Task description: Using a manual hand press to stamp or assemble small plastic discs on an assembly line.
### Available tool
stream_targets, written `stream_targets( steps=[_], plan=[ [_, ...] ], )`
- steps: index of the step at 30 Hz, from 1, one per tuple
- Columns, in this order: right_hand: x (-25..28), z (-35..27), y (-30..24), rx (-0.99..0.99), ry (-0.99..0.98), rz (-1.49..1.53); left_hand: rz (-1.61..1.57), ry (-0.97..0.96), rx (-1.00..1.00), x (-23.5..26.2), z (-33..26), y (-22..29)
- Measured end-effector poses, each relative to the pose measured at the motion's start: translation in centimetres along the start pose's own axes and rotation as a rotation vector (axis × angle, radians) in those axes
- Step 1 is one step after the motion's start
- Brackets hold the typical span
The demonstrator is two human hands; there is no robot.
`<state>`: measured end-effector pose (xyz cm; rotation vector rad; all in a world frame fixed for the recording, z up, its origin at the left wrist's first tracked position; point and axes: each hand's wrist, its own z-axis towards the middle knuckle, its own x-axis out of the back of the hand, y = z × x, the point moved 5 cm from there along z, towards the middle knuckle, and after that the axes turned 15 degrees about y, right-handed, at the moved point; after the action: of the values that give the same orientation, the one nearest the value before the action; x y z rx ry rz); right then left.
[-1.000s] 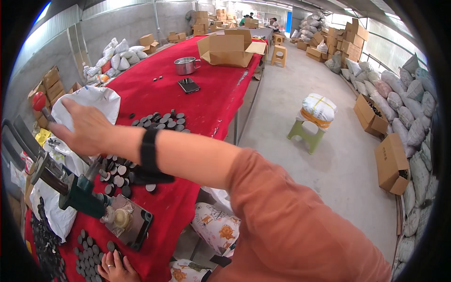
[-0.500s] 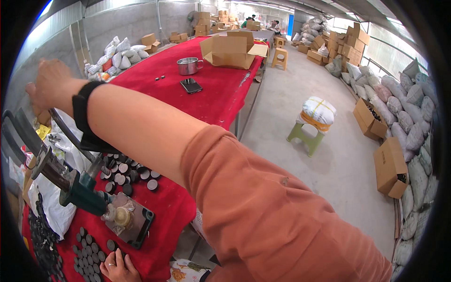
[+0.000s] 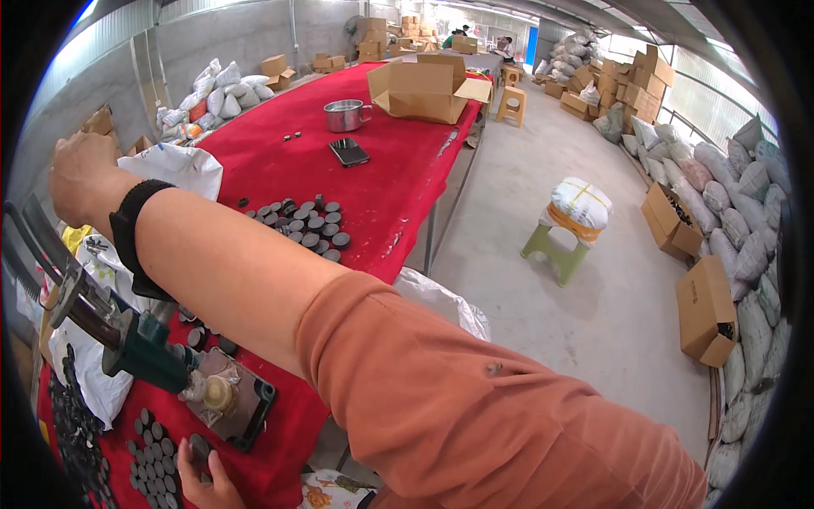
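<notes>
**Working the lever of a bench press over a capped piece**

At the lower left of the frame a green hand press (image 3: 148, 352) stands on the red table (image 3: 398, 182), and on its dark base plate (image 3: 246, 407) sits a small piece with a cream-coloured cap (image 3: 219, 392), wrapped in what looks like clear film. From the press head a long dark lever (image 3: 51, 254) runs up and to the left, toward the frame's edge.

The right hand (image 3: 80, 174) is raised at the upper left, closed in a fist just above the lever's upper run; whether it actually grips the handle cannot be told, since the contact lies at the dark rim of the picture. A black band (image 3: 136, 233) circles that wrist, and the orange sleeve (image 3: 475, 407) fills the lower middle. The left hand (image 3: 203, 479) lies at the bottom edge, fingers loosely curled on the cloth beside rows of dark round discs (image 3: 157, 458), just below the base plate; it appears to grasp nothing.

To do a press stroke well, the piece should sit centred under the ram, the left fingers stay off the plate, and the lever travel in one even pull.

Farther up the table lie another cluster of dark discs (image 3: 301, 225), a white sack (image 3: 174, 165), a black phone (image 3: 348, 151), a metal pot (image 3: 346, 114) and an open cardboard box (image 3: 428, 85).
</notes>
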<state>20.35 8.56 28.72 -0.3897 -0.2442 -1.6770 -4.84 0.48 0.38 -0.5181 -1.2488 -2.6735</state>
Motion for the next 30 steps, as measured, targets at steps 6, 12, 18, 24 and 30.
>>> stream_targets(
  steps=[6,12,18,24,30],
  plan=[
    [-0.1,-0.3,-0.3,-0.029,0.016,-0.045,-0.025,-0.057,0.098,-4.2,2.1,0.2],
    [-0.7,-0.2,-0.1,-0.075,0.078,-0.038,0.289,-0.043,-0.123,-4.9,2.5,-0.1],
    [0.6,-0.6,0.0,-0.094,0.077,0.044,0.346,-0.009,-0.231,-5.2,3.1,-0.3],
    [1.6,-0.3,0.2,0.091,0.089,0.114,0.144,0.038,-0.182,-4.8,2.0,-1.2],
    [1.0,0.6,0.5,0.142,0.249,0.013,0.003,0.039,-0.122,-4.8,1.8,-1.2]
  ],
)
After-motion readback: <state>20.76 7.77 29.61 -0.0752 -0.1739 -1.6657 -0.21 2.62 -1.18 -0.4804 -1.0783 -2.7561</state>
